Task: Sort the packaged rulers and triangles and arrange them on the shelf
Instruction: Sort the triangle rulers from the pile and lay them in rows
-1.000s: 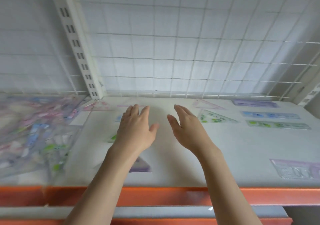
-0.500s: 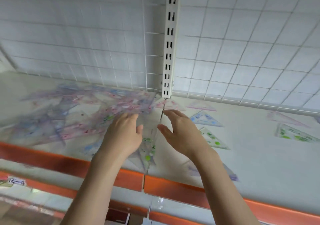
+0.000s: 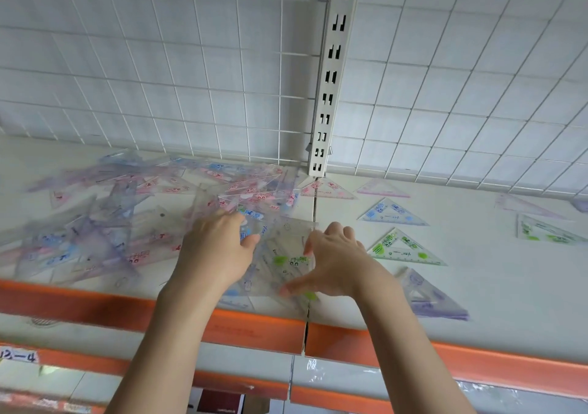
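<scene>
Shelf (image 3: 477, 286), white, orange front edge. Pile (image 3: 127, 216) of packaged rulers and triangles: left half, reaching the back edge. Sorted triangles: blue (image 3: 393, 213), green (image 3: 404, 249), purple (image 3: 429, 296), right of the centre seam. Left hand (image 3: 216, 254): fingers curled onto the pile's right end. Right hand (image 3: 337, 264): thumb and fingers pinching a green-marked packet (image 3: 286, 261) near the front edge.

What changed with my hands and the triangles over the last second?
Both hands moved left from the bare shelf to the pile's edge. The right hand now pinches a green-printed packaged triangle between thumb and fingers; the left hand rests on the pile beside it. The sorted triangles on the right lie flat as before.
</scene>
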The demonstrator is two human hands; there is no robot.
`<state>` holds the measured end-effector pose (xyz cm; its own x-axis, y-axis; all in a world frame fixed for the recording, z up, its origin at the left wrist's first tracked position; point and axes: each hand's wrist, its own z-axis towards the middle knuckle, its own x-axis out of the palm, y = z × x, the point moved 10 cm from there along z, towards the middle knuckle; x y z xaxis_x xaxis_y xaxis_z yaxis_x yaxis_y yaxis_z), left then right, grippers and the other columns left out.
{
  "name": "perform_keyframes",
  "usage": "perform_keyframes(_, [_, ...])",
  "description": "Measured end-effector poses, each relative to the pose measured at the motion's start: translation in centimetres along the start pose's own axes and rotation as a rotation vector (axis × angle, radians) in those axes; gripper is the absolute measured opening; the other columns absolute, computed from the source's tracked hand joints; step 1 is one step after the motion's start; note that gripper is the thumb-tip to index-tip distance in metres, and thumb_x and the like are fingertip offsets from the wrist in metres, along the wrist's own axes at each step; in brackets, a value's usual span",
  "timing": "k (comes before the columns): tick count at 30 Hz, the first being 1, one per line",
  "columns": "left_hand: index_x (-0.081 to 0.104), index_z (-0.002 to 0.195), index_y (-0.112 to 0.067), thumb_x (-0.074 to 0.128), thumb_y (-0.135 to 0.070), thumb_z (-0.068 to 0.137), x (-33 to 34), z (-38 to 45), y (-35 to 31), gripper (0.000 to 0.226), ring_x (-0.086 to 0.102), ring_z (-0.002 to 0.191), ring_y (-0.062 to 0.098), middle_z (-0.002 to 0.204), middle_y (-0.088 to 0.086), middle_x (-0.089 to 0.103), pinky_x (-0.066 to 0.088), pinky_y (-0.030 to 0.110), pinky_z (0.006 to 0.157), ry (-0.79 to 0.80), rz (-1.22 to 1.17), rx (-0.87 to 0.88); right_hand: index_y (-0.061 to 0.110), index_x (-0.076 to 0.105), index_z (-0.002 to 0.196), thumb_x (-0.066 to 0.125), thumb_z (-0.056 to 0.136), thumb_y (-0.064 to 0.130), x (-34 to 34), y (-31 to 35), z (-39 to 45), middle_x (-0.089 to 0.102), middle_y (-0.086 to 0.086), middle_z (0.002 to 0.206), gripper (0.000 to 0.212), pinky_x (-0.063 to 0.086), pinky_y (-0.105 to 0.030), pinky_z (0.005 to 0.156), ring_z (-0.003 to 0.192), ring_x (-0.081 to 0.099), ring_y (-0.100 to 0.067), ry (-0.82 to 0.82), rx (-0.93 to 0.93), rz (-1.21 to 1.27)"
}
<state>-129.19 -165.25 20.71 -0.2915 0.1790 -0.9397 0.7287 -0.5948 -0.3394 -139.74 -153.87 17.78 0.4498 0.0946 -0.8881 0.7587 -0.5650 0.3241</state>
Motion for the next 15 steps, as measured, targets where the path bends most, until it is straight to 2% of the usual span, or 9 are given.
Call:
perform_keyframes(4, [0.054,0.127,-0.013,0.052,-0.040,0.091,0.2,0.3,0.5,0.045,0.046,0.120,0.029,0.128,0.008,0.052,0.038,0.037,0.094,0.006,-0.038,-0.028,0.020,0.046,0.107,0.075,0.069,0.050,0.2,0.1,-0.1,0.043,0.001,0.114,0.056,0.032,-0.026,0.082,0.108,0.036,-0.018,0.030,-0.010,0.107])
perform_keyframes(8, [0.056,0.112,-0.009,0.056,-0.049,0.086,0.6,1.0,0.3,0.047,0.049,0.112,0.030,0.112,0.010,0.052,0.038,0.034,0.081,0.006,-0.052,-0.052,0.022,0.046,0.096,0.069,0.079,0.031,-0.9,-0.2,-0.4,0.046,0.010,0.088,0.030,0.035,-0.017,0.053,0.071,0.050,-0.009,-0.014,-0.034,0.233])
perform_keyframes(9, [0.054,0.115,-0.009,0.057,-0.053,0.084,0.8,1.2,0.1,0.054,0.048,0.111,0.029,0.112,0.010,0.050,0.038,0.033,0.080,0.012,-0.060,-0.050,0.023,0.047,0.094,0.065,0.082,0.027,-1.3,-0.3,-0.5,0.047,0.010,0.086,0.022,0.036,-0.016,0.049,0.065,0.052,-0.007,-0.039,-0.040,0.252])
perform_keyframes(12, [0.040,0.134,-0.012,0.062,-0.059,0.077,1.7,1.5,-0.8,0.077,0.043,0.117,0.027,0.125,0.010,0.043,0.040,0.034,0.088,0.048,-0.083,-0.053,0.023,0.051,0.087,0.054,0.088,0.018,-2.8,-1.2,-0.6,0.059,0.005,0.089,0.006,0.046,-0.021,0.053,0.067,0.065,-0.012,-0.109,-0.040,0.315])
perform_keyframes(15, [0.040,0.134,-0.012,0.063,-0.055,0.079,2.2,1.8,-1.1,0.073,0.043,0.118,0.028,0.128,0.012,0.041,0.040,0.036,0.090,0.038,-0.037,-0.066,0.022,0.056,0.084,0.052,0.089,0.011,-3.6,-2.4,-0.7,0.068,0.001,0.082,0.012,0.051,-0.023,0.057,0.065,0.068,-0.010,-0.122,-0.018,0.497])
